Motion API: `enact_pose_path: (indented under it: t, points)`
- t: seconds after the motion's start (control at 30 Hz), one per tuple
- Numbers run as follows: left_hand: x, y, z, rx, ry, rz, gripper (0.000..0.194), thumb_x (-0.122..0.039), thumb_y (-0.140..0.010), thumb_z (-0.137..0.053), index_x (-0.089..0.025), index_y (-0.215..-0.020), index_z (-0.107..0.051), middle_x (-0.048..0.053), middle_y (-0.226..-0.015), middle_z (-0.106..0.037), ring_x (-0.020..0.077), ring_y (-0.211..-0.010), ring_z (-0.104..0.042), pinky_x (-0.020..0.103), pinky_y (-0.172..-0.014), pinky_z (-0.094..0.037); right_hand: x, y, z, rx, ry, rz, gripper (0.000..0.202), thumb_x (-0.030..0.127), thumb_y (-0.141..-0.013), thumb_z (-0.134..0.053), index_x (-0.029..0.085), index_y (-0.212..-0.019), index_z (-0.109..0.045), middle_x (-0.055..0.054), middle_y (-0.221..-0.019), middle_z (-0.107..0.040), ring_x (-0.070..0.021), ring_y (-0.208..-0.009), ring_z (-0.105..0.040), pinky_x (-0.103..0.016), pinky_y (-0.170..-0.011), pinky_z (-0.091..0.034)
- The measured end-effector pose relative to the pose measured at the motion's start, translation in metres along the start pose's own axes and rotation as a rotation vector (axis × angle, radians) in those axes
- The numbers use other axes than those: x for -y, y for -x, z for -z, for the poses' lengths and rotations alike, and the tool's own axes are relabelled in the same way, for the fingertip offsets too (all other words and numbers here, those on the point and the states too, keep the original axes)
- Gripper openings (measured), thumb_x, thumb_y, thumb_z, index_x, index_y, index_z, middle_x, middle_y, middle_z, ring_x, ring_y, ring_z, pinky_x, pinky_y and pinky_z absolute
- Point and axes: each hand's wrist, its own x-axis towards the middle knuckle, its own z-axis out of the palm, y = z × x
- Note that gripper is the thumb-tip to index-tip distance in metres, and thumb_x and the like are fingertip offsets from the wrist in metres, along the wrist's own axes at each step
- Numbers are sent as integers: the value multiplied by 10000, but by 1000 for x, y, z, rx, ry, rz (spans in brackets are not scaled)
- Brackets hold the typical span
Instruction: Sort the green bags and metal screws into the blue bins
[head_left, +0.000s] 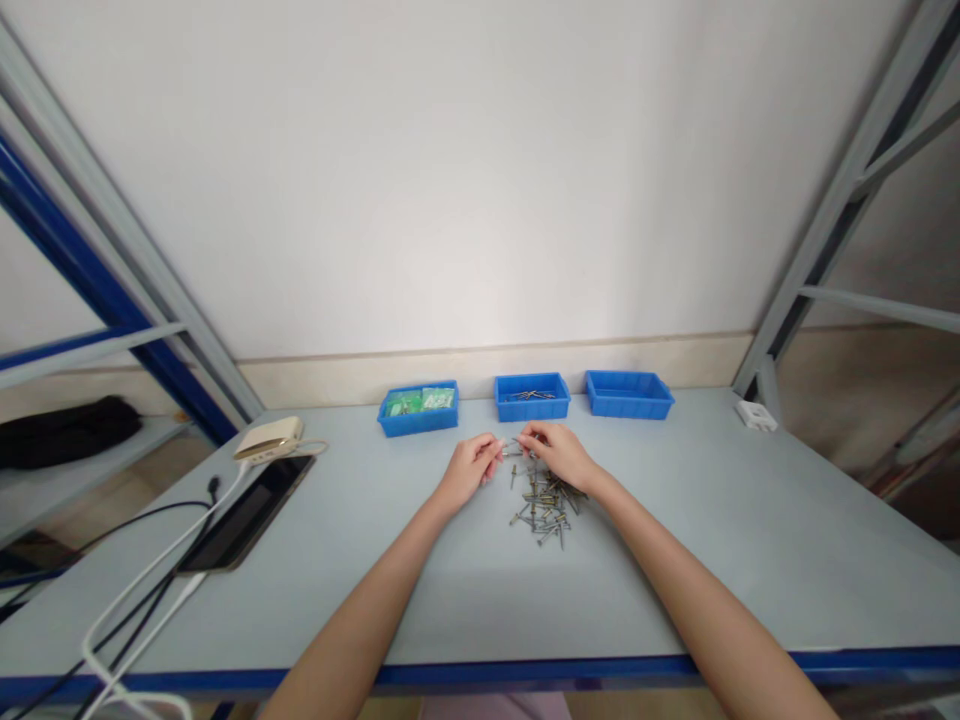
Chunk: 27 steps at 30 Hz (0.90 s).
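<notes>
Over the grey tabletop, my left hand (471, 468) is closed in a pinch, its fingertips pointing right. What it holds is too small to make out. Close by on the right, my right hand (559, 452) pinches a thin metal screw (515, 442) that points toward the left fingertips. Beneath and in front of the right hand lies a loose pile of screws (546, 508), grey metal with some brass-coloured parts. One separate screw (514, 476) lies at the pile's left side. The right hand hides part of the pile.
Along the wall stand three blue bins: a left bin (418, 422) with green-and-white packets, a middle bin (532, 408) with some screws, and a right bin (630, 404). A phone (246, 515), cables (161, 570) and a cream box (268, 437) lie left; a white adapter (756, 416) sits right.
</notes>
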Motion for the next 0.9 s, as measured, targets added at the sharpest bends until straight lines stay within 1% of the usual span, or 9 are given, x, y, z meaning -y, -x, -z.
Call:
enact_pose_path:
  t: [0.13,0.3,0.37,0.43,0.57,0.63,0.7,0.83,0.9]
  points:
    - [-1,0,0,-21,17,21,387,-468,-829,-429,-157,-602,-470,-57,-428,-412,73,-391,-371,197,-434,-306,1,0,0,11,-9,-2,295,326,-875,-447,164,-684,-604,-3,-659,-616,-126,-627,-523,-221,-609,-335]
    - [7,-3,-1,-27,71,19,286,-445,-803,-488,-161,-764,-495,-74,-447,-432,72,-373,-362,191,-400,-284,0,-1,0,-24,-41,-11,183,308,-837,-514,174,-784,-626,-15,-754,-652,-141,-693,-558,-227,-640,-359]
    - [9,-3,-1,-34,92,25,278,-444,-799,-496,-166,-808,-491,-79,-454,-437,73,-371,-363,189,-391,-278,-1,-1,0,-30,-49,-17,159,301,-825,-532,175,-810,-628,-20,-782,-661,-146,-717,-569,-231,-657,-366]
    - [8,-3,-1,-30,86,15,287,-450,-806,-484,-165,-777,-491,-76,-453,-434,73,-377,-369,190,-401,-287,0,-1,0,-26,-48,-12,164,300,-828,-529,173,-802,-630,-19,-774,-662,-145,-714,-570,-230,-657,-364]
    - [3,-1,0,-30,45,3,361,-461,-834,-432,-162,-635,-464,-61,-434,-418,71,-392,-378,194,-433,-309,3,0,1,1,-25,6,245,312,-857,-482,168,-722,-629,-9,-705,-644,-133,-656,-545,-224,-620,-343]
    - [2,-1,0,-33,40,0,377,-461,-842,-420,-163,-612,-452,-58,-431,-415,69,-392,-379,194,-438,-313,4,1,1,9,-19,11,267,315,-864,-468,168,-706,-626,-5,-694,-639,-130,-644,-536,-222,-612,-336]
    - [3,-2,0,-30,51,-3,354,-458,-840,-427,-165,-645,-460,-63,-435,-419,69,-387,-377,192,-431,-310,3,1,1,3,-24,6,241,309,-859,-476,172,-733,-629,-6,-716,-645,-131,-659,-541,-222,-621,-340]
    - [9,-3,-1,-26,96,22,292,-464,-817,-461,-173,-791,-475,-74,-452,-455,73,-364,-370,186,-391,-287,1,0,0,-22,-24,-17,155,292,-824,-526,181,-817,-634,-13,-786,-659,-137,-702,-557,-224,-644,-354]
    - [10,-3,-2,-14,93,27,303,-474,-815,-459,-174,-772,-470,-69,-457,-464,72,-364,-370,186,-390,-289,1,0,0,-16,-13,-13,151,289,-823,-526,183,-810,-633,-11,-783,-661,-137,-705,-560,-224,-646,-353]
